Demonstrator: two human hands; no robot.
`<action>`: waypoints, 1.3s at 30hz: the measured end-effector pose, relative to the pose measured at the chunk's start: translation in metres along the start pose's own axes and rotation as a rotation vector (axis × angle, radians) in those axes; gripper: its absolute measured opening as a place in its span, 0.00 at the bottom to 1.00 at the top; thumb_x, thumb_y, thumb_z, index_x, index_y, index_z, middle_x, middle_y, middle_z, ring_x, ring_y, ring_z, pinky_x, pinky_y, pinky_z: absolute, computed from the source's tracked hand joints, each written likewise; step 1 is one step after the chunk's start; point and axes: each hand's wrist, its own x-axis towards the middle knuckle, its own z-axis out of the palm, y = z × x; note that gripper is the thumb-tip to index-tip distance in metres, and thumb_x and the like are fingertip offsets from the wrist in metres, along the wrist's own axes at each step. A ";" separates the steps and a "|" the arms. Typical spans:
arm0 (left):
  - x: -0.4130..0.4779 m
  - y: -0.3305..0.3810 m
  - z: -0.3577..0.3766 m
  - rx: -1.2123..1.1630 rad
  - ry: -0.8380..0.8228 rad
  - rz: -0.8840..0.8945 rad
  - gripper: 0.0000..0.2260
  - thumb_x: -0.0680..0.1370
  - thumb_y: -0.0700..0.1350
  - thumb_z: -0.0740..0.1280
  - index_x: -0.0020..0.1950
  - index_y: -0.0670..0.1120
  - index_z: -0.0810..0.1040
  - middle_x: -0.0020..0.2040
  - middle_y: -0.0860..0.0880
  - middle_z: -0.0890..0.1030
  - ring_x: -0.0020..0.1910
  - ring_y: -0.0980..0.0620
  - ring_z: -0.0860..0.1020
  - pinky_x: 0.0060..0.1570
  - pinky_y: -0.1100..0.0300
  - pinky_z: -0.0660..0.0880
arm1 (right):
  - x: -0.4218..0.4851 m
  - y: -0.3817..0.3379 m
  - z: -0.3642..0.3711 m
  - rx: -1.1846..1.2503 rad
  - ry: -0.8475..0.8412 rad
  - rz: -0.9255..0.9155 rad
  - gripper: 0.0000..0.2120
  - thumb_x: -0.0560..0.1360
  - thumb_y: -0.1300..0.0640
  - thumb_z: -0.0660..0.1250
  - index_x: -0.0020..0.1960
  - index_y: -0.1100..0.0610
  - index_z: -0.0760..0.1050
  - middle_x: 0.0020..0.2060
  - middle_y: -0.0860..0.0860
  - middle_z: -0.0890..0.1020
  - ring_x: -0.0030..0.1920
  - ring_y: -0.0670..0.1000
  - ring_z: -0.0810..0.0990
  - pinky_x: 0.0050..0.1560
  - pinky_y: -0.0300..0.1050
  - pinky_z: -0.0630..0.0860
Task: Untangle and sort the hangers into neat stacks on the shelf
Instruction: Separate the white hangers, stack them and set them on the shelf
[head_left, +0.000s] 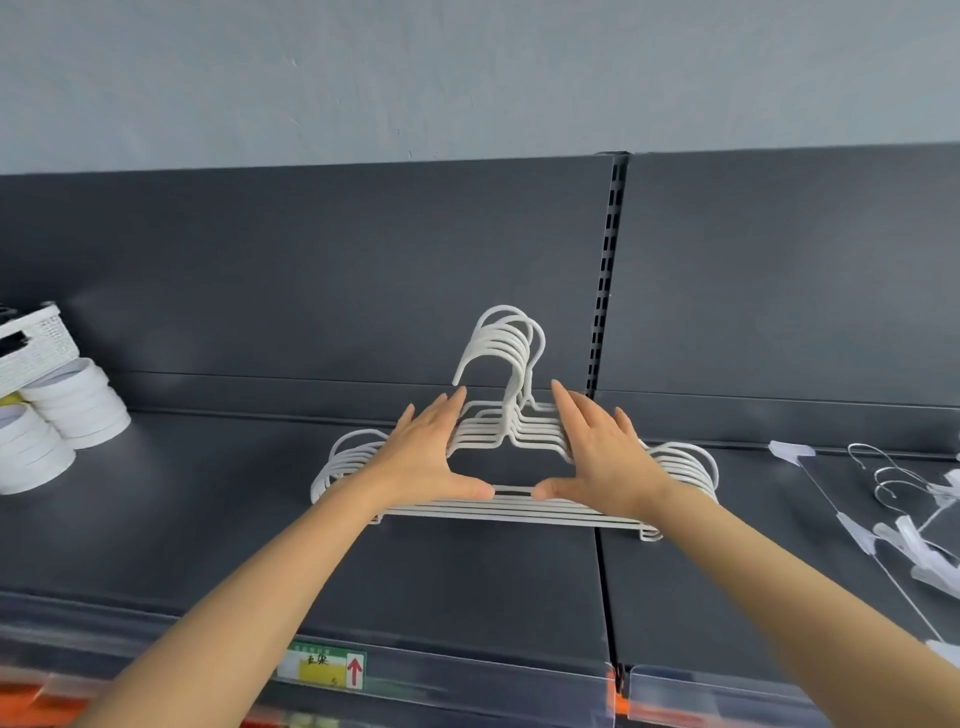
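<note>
My left hand (426, 460): fingers straight, lying flat on the white hangers (519, 505).
My right hand (605, 454): likewise.
Shelf (208, 519) price tag (324, 670): handwritten characters, red up-arrow.

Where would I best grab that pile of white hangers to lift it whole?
Take the white hangers by the sloping shoulders either side of the hooks, one hand each, from the front. They lie flat and nested on the shelf, hooks rising at the back, so pinching there should keep them aligned.

Flat on white hanger stack (519, 508): left hand (426, 457), right hand (597, 457)
</note>
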 end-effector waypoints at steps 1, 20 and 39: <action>-0.001 0.003 0.000 0.002 -0.017 -0.010 0.51 0.68 0.60 0.72 0.78 0.51 0.40 0.78 0.54 0.46 0.76 0.57 0.41 0.73 0.57 0.39 | 0.000 0.000 -0.001 0.000 -0.025 0.003 0.57 0.65 0.32 0.68 0.75 0.53 0.33 0.75 0.51 0.54 0.75 0.51 0.50 0.74 0.62 0.47; 0.012 -0.005 0.014 0.090 0.067 0.040 0.49 0.71 0.58 0.70 0.78 0.46 0.41 0.79 0.50 0.45 0.77 0.54 0.43 0.76 0.53 0.43 | -0.004 0.002 -0.010 0.103 -0.092 0.100 0.52 0.68 0.38 0.70 0.76 0.53 0.38 0.76 0.49 0.53 0.76 0.49 0.49 0.75 0.58 0.46; 0.016 -0.007 0.013 0.101 0.029 -0.021 0.46 0.73 0.58 0.68 0.78 0.47 0.42 0.79 0.52 0.47 0.77 0.53 0.44 0.76 0.51 0.45 | -0.013 0.005 0.004 -0.078 0.212 0.090 0.02 0.78 0.60 0.58 0.49 0.58 0.69 0.38 0.51 0.72 0.40 0.57 0.71 0.34 0.47 0.71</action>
